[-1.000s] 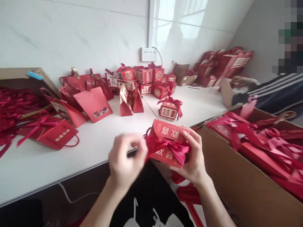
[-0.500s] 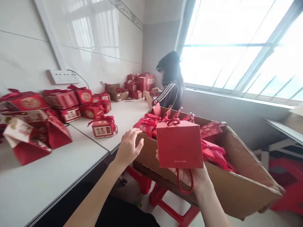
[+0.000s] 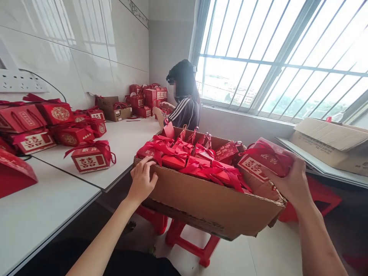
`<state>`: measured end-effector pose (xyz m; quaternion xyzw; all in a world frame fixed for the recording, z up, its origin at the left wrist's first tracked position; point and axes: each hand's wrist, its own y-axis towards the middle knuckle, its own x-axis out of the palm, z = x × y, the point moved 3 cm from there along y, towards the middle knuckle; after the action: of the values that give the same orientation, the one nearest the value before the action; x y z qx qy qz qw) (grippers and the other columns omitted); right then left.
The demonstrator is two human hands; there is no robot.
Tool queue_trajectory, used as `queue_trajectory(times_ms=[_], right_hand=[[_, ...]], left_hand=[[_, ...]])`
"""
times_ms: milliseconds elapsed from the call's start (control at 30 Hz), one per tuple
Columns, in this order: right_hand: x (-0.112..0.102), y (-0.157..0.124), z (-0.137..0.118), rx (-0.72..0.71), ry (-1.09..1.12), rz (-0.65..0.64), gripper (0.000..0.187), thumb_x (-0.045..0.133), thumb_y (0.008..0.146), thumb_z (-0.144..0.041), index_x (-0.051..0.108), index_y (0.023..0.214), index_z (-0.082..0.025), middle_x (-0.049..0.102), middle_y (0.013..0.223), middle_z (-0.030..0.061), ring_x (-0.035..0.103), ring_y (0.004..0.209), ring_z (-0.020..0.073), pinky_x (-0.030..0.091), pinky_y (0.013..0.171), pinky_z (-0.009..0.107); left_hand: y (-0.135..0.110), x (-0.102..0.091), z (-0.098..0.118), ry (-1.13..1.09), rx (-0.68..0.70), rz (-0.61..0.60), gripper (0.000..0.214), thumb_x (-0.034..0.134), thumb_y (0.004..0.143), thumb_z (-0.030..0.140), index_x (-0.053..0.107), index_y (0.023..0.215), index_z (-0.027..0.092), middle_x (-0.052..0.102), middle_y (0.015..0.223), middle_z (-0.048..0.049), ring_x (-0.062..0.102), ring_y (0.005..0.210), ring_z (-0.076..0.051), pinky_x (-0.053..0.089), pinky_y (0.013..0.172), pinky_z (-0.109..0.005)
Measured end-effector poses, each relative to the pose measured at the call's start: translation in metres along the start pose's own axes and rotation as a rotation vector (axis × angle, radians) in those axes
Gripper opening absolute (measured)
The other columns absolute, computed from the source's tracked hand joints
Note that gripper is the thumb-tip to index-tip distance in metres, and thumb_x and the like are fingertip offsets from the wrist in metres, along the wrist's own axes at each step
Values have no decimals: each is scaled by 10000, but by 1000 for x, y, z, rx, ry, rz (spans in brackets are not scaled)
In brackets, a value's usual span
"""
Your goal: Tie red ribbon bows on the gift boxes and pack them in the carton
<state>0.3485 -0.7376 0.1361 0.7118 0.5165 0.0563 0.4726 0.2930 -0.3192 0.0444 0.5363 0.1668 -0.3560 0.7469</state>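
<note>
My left hand [image 3: 142, 179] grips the near left rim of a big cardboard box [image 3: 201, 199] that stands on red plastic stools. The box is filled with several red gift boxes tied with ribbon [image 3: 189, 161]. My right hand [image 3: 290, 180] is closed on one red gift box [image 3: 263, 161] with white lettering and a ribbon, held over the right end of the cardboard box.
A white counter [image 3: 57, 191] on the left carries several red gift boxes [image 3: 89, 157] and a small brown carton [image 3: 113, 109]. Another person in a striped dark jacket [image 3: 185, 107] works at its far end. A flat cardboard box [image 3: 327, 143] lies on the right under barred windows.
The view has swung right from the counter to the cardboard box. My right hand carried the red gift box over to the box's right end. My left hand took hold of the rim.
</note>
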Motion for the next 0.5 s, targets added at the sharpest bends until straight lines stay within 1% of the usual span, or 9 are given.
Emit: queue_trajectory(times_ms=[67,167,200,267,333,367,400,433,500], right_hand=[[6,11,13,33,-162,33,704,756,670,-452,434,1283,-325,392,1331,139,358,1295,465,306,1041,627],[37,29,25,36,-158,-77,733,726,640,-567,450,1236,-241,454,1256,162,448,1219,441,333,1013,653],[50,34,27,42,-139,-139,737,726,626,-585,462,1212,-225,478,1242,161,470,1201,428,351,1000,654],[76,41,29,115,-74,-335,700,737,614,-587,498,1160,-219,542,1208,142,527,1162,393,404,974,630],[99,40,31,264,58,-565,592,708,667,-584,539,1116,-236,605,1161,114,589,1113,346,472,944,564],[107,37,32,343,143,-651,527,665,716,-591,556,1099,-245,630,1134,101,615,1087,321,504,923,525],[113,34,32,404,225,-698,470,612,765,-598,574,1082,-253,650,1103,89,638,1056,299,533,894,486],[118,31,32,438,285,-710,425,572,799,-598,595,1051,-257,667,1057,77,660,1012,283,561,851,452],[122,27,28,384,344,-639,344,561,827,-569,632,958,-260,686,932,48,690,890,254,594,744,397]], left_hand=[[-1,1,-1,-11,2,6,267,421,846,217,506,1097,190,516,1311,-157,474,1240,-305,375,959,-470],[-2,3,-2,-17,-1,13,271,421,839,206,502,1097,191,518,1311,-157,476,1244,-301,382,952,-464],[-2,3,-3,-16,-2,15,275,422,837,201,500,1101,193,518,1314,-157,477,1246,-299,386,950,-460],[-3,3,-3,-13,3,15,283,423,836,192,498,1109,194,515,1320,-156,475,1250,-299,391,947,-459],[-4,3,-4,-10,14,4,290,422,839,183,496,1119,186,509,1328,-159,471,1255,-303,395,945,-465],[-4,3,-4,-11,21,-3,292,421,840,177,494,1123,181,506,1330,-163,470,1256,-305,397,945,-469],[-5,4,-3,-13,27,-9,295,420,841,170,492,1127,176,504,1331,-166,468,1257,-306,397,947,-474],[-5,5,-3,-16,27,-13,299,420,840,163,489,1131,172,501,1333,-169,466,1259,-306,396,951,-478],[-5,6,-1,-23,8,-15,310,423,835,148,481,1139,169,493,1341,-174,455,1270,-304,388,967,-488]])
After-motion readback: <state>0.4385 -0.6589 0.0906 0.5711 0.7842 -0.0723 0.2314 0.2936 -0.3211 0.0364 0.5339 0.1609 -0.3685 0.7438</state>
